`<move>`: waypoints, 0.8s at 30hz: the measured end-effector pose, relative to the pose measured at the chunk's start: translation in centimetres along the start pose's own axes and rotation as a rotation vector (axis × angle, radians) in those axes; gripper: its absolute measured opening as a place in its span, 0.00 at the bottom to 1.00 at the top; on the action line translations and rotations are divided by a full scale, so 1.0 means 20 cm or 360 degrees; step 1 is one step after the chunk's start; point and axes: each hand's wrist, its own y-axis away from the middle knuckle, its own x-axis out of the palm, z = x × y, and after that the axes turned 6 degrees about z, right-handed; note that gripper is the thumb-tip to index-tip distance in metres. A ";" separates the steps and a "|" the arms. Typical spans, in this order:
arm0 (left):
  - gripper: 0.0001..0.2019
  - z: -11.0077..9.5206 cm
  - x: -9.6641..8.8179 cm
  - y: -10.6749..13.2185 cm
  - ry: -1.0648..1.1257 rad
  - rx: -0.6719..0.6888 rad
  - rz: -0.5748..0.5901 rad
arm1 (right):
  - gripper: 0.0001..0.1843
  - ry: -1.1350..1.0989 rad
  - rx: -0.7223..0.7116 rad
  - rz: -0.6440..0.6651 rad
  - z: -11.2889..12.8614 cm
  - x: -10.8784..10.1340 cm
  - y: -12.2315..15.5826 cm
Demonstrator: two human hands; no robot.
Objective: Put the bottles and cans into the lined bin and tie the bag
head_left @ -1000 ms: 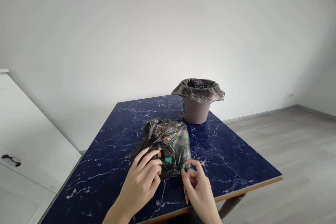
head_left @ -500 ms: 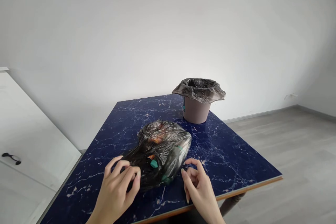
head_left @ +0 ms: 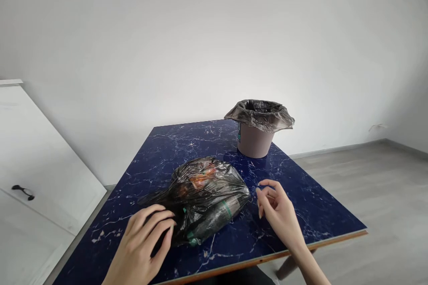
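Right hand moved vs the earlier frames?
Yes. Judged against the table, the right hand has shifted rightward and farther from the near edge, and its fingertips now look just clear of the black bag.

white cabinet (head_left: 43, 164) with black handle (head_left: 22, 192)

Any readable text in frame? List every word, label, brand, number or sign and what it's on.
No legible text.
Dark-and-teal label on the side of the bin: too small and turned away to read.
Green-banded item inside the black plastic bag: no lettering can be made out through the film.
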 end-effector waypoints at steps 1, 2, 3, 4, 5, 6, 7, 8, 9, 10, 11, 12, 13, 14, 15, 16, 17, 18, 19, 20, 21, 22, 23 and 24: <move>0.11 -0.02 0.00 -0.01 0.0062 0.0023 0.0081 | 0.21 0.0117 -0.0014 -0.0053 -0.01 -0.01 -0.02; 0.13 -0.03 0.01 -0.02 0.0101 0.0030 0.0155 | 0.20 0.0240 -0.0026 -0.0109 -0.02 -0.02 -0.04; 0.15 -0.04 0.02 -0.03 0.0118 0.0023 0.0219 | 0.20 0.0356 -0.0038 -0.0159 -0.02 -0.03 -0.05; 0.15 -0.04 0.02 -0.04 0.0118 0.0005 0.0270 | 0.20 0.0451 -0.0054 -0.0190 -0.03 -0.03 -0.07; 0.16 -0.04 0.03 -0.05 0.0107 -0.0022 0.0304 | 0.21 0.0521 -0.0074 -0.0193 -0.04 -0.03 -0.07; 0.16 -0.03 0.04 -0.05 0.0088 -0.0055 0.0322 | 0.22 0.0565 -0.0099 -0.0170 -0.04 -0.02 -0.07; 0.16 -0.02 0.06 -0.06 0.0060 -0.0096 0.0325 | 0.23 0.0589 -0.0123 -0.0130 -0.05 -0.02 -0.07; 0.17 0.00 0.07 -0.05 0.0022 -0.0142 0.0314 | 0.24 0.0603 -0.0142 -0.0079 -0.06 -0.01 -0.07; 0.18 0.01 0.08 -0.05 -0.0025 -0.0180 0.0296 | 0.24 0.0611 -0.0157 -0.0027 -0.06 0.00 -0.06; 0.19 0.03 0.09 -0.04 -0.0079 -0.0207 0.0274 | 0.25 0.0617 -0.0171 0.0021 -0.07 0.01 -0.06; 0.20 0.04 0.09 -0.04 -0.0134 -0.0231 0.0258 | 0.26 0.0620 -0.0183 0.0062 -0.08 0.03 -0.05; 0.22 0.05 0.10 -0.04 -0.0183 -0.0259 0.0250 | 0.26 0.0624 -0.0190 0.0096 -0.09 0.04 -0.04; 0.23 0.05 0.10 -0.04 -0.0222 -0.0287 0.0244 | 0.26 0.0628 -0.0197 0.0126 -0.10 0.05 -0.04; 0.23 0.06 0.10 -0.05 -0.0249 -0.0316 0.0232 | 0.26 0.0630 -0.0205 0.0152 -0.11 0.06 -0.03; 0.24 0.06 0.09 -0.07 -0.0273 -0.0346 0.0203 | 0.26 0.0630 -0.0210 0.0177 -0.11 0.07 -0.03; 0.24 0.06 0.08 -0.09 -0.0297 -0.0376 0.0158 | 0.26 0.0628 -0.0214 0.0205 -0.12 0.07 -0.02; 0.24 0.05 0.06 -0.11 -0.0317 -0.0409 0.0102 | 0.26 0.0623 -0.0217 0.0233 -0.13 0.08 -0.02; 0.22 0.05 0.04 -0.13 -0.0330 -0.0445 0.0040 | 0.26 0.0617 -0.0220 0.0261 -0.13 0.08 -0.01; 0.21 0.04 0.02 -0.16 -0.0338 -0.0486 -0.0028 | 0.26 0.0608 -0.0224 0.0289 -0.13 0.08 -0.01; 0.19 0.03 0.00 -0.18 -0.0340 -0.0528 -0.0100 | 0.26 0.0598 -0.0223 0.0313 -0.12 0.08 -0.01; 0.18 0.01 -0.03 -0.20 -0.0335 -0.0563 -0.0172 | 0.26 0.0587 -0.0218 0.0335 -0.12 0.07 -0.01; 0.18 0.00 -0.05 -0.22 -0.0323 -0.0585 -0.0244 | 0.26 0.0577 -0.0209 0.0354 -0.11 0.07 -0.01; 0.19 -0.02 -0.06 -0.23 -0.0308 -0.0599 -0.0321 | 0.26 0.0569 -0.0198 0.0370 -0.11 0.07 -0.01; 0.20 -0.03 -0.07 -0.23 -0.0290 -0.0616 -0.0399 | 0.25 0.0561 -0.0187 0.0382 -0.10 0.06 -0.01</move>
